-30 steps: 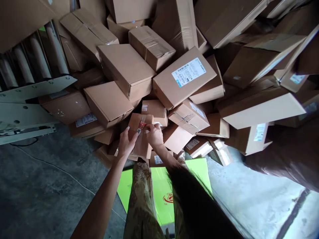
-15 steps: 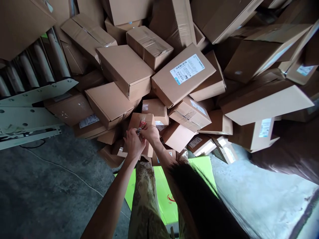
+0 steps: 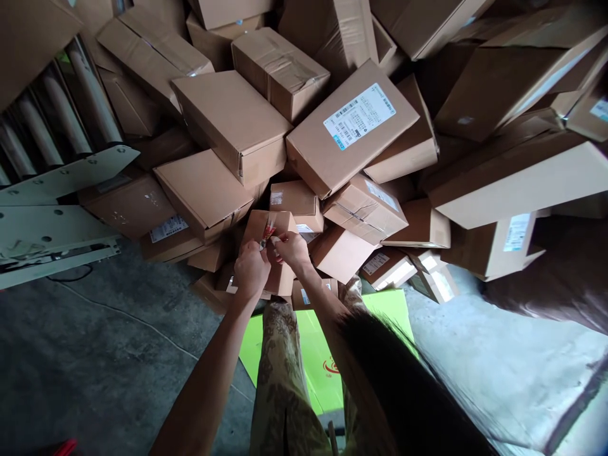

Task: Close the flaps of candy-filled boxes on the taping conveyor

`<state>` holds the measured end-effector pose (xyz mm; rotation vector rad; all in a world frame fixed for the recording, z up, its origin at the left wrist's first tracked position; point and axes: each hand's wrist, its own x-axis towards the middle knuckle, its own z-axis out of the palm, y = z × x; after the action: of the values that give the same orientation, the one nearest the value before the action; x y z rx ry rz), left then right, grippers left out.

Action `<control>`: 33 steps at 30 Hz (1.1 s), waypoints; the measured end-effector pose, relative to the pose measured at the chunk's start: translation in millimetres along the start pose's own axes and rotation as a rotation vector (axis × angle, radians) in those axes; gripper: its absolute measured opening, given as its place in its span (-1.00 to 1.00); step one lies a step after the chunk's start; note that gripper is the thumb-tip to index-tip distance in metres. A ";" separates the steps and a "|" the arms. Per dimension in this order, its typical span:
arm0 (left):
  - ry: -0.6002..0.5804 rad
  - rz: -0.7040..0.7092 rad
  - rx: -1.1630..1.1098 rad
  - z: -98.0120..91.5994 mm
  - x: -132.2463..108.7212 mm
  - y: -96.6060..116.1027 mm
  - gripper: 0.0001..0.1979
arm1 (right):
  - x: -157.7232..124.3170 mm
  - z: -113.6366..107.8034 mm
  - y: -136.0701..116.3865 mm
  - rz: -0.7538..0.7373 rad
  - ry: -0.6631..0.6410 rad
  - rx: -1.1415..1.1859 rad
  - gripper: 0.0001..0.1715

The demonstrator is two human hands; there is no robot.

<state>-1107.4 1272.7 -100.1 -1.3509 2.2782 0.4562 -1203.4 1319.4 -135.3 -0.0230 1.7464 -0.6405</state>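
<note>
"What's nearest?"
"A lime-green sheet [image 3: 318, 342] on the floor [image 3: 123, 367], then a small cardboard box [image 3: 281, 277] at the near edge of the carton pile [image 3: 232, 114]"
"The hands?"
"Left hand [image 3: 251, 269] pinching a red-printed clear strip [image 3: 268, 233] near the box's far edge; right hand [image 3: 291, 250] bunched beside it, grip unclear"
"Beyond?"
"A carton with a shipping label [image 3: 361, 115]"

ngl, cartons [image 3: 363, 212] block the way beyond and right of the right hand [image 3: 291, 250], but there's room over the floor [image 3: 128, 373], down-left of the left hand [image 3: 251, 269]
</note>
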 end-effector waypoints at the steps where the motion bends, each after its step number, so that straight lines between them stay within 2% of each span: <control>1: -0.007 -0.016 -0.007 0.0 0.7 -1.6 -0.85 | 1.3 -0.9 -1.5 0.016 -0.009 0.027 -0.82; 9: -0.011 -0.041 0.011 0.6 2.6 -4.1 -0.84 | 30.3 1.5 -18.5 0.066 -0.056 0.133 -0.87; 17: 0.023 -0.073 -0.091 6.7 4.6 -11.2 -0.83 | 32.8 1.2 -8.6 0.038 -0.040 0.123 -0.99; 24: 0.026 -0.055 -0.090 6.4 2.4 -10.1 -0.83 | 34.1 -1.0 -1.0 0.016 -0.055 0.110 -0.95; 33: 0.030 -0.039 -0.051 5.8 0.9 -3.1 -0.83 | 49.8 -8.3 -9.3 0.113 -0.149 0.062 -0.87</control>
<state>-1103.8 1273.4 -105.6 -1.4338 2.2741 0.4873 -1228.1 1297.7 -174.8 0.0687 1.5719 -0.5950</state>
